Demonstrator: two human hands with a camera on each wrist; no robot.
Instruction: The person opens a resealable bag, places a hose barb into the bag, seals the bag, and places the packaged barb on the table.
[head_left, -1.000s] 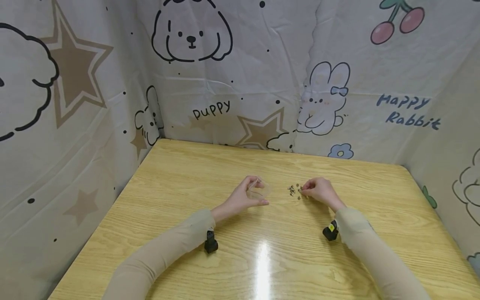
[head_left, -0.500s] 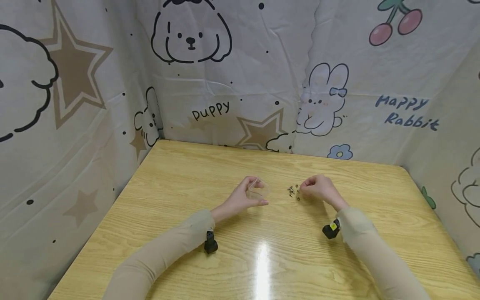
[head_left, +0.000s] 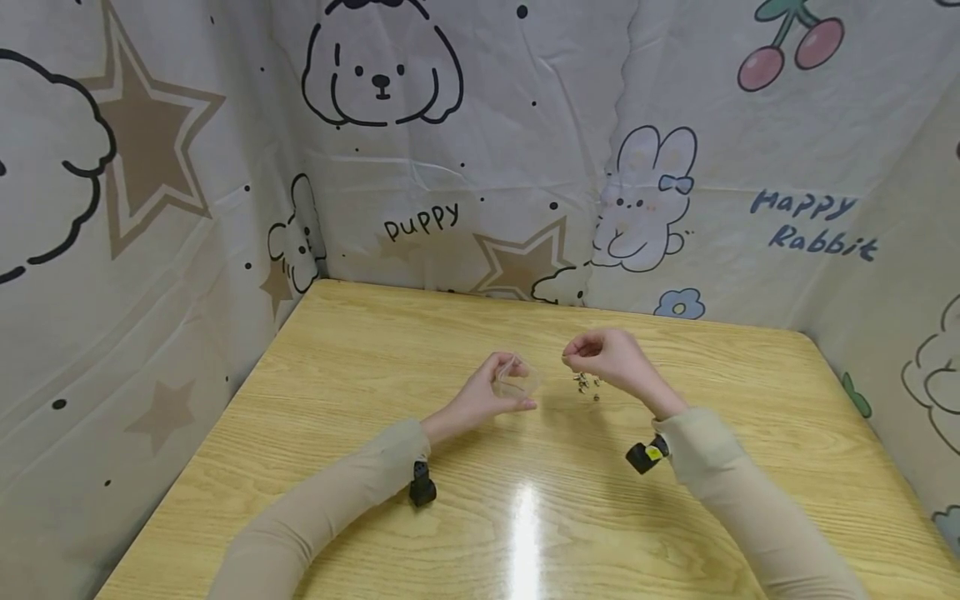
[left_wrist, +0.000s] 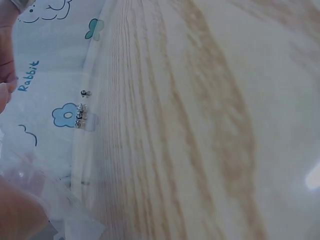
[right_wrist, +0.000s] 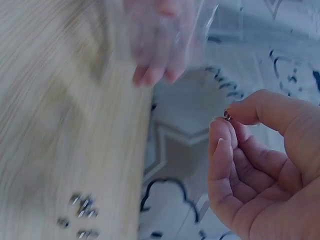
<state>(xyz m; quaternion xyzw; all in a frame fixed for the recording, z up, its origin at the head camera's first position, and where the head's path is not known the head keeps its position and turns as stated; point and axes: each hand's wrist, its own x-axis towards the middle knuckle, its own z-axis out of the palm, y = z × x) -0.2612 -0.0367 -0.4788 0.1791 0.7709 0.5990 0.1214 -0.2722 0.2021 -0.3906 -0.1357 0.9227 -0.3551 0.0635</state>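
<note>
A clear plastic bag (head_left: pixel 519 385) is gripped by my left hand (head_left: pixel 477 395), thumb at the near side and fingers at the far side, its mouth spread towards the right. My right hand (head_left: pixel 613 360) is raised above the table. Between its thumb and fingertips it pinches a tiny shiny metal piece (right_wrist: pixel 227 115), too small to name surely. Several similar metal pieces (right_wrist: pixel 86 206) lie loosely together on the table, under and just left of the right hand in the head view. The left wrist view shows the bag's edge (left_wrist: pixel 75 215) at lower left.
The wood-grain table (head_left: pixel 360 350) runs back to a printed cloth (head_left: pixel 465 167) that hangs behind it and along both sides. A bright light reflection lies on the table's near part. Each wrist wears a small black camera (head_left: pixel 422 485).
My right hand has lifted from the loose metal pieces with one pinched in its fingertips and moved left towards the bag. The left hand and bag have stayed in place.
</note>
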